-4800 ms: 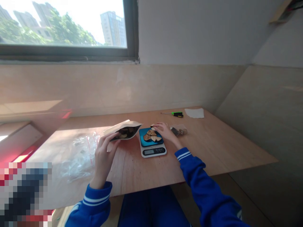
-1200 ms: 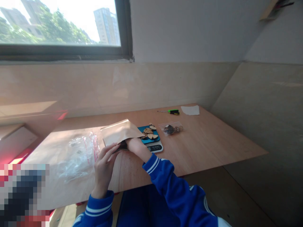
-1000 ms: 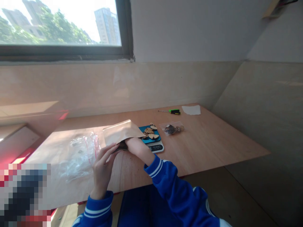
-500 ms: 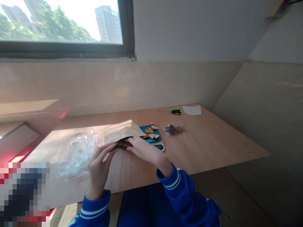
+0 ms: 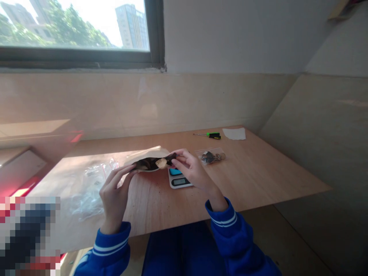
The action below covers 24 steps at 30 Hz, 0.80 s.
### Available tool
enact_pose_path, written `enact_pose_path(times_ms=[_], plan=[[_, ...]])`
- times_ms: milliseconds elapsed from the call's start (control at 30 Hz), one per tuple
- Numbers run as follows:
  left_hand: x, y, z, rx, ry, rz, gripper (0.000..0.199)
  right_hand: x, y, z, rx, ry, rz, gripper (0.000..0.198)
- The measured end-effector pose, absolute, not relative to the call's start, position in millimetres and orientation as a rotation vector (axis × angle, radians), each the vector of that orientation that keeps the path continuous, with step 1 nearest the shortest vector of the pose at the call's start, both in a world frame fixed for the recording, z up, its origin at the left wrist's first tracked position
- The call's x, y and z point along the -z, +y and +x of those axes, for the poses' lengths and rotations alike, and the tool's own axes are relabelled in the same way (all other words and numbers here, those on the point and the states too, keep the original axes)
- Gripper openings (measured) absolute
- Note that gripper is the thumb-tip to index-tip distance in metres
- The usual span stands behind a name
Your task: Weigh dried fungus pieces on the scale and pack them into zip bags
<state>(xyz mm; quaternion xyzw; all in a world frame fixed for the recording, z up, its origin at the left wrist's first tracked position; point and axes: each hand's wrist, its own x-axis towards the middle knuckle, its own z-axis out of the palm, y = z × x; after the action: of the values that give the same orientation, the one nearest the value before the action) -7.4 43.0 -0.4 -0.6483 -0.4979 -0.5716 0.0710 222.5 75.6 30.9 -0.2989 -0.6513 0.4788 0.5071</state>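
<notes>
My left hand (image 5: 116,191) pinches the left edge of a light brown paper bag (image 5: 156,150), its mouth spread toward me and dark inside. At the right end of that mouth, my right hand (image 5: 191,166) is closed on the bag's edge with thumb and fingers. A pale dried slice (image 5: 161,163), perhaps mushroom, shows in the opening close to my right fingertips. Behind the bag and right hand sits a kitchen scale (image 5: 173,183) with a blue top and a small display. Most of its top is hidden.
Clear plastic bags with red seals (image 5: 92,191) lie to the left on the wooden table (image 5: 253,172). Right of the scale is a clear bag of dark pieces (image 5: 212,156). Farther back lie green-and-black screwdrivers (image 5: 214,135) and a white paper sheet (image 5: 234,133).
My right hand has come out from the bag's mouth to its right edge, and the mouth is now wider. The slices seen on the scale earlier are now hidden. The left hand shifted slightly left.
</notes>
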Motion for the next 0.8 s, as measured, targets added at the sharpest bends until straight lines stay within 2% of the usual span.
enact_pose_path(times_ms=[67,167,300,467,800], plan=[[-8,52,-10,1.774,-1.560,-1.857,0.014,-26,83,238,-1.106,-1.478,-0.747,0.021],[-22,74,-17,1.876,-1.694,-1.715,0.022,-17,101,256,-0.866,-1.522,-0.839,0.017],[-33,112,-28,1.868,-1.802,-1.717,0.034,-4,129,258,-0.381,-1.785,-1.059,0.008],[-30,144,-37,1.750,-1.780,-1.829,0.045,7,155,231,0.016,-2.271,-1.448,0.019],[-25,137,-27,1.667,-1.903,-1.714,0.055,8,146,232,-0.117,-2.369,-1.471,0.027]])
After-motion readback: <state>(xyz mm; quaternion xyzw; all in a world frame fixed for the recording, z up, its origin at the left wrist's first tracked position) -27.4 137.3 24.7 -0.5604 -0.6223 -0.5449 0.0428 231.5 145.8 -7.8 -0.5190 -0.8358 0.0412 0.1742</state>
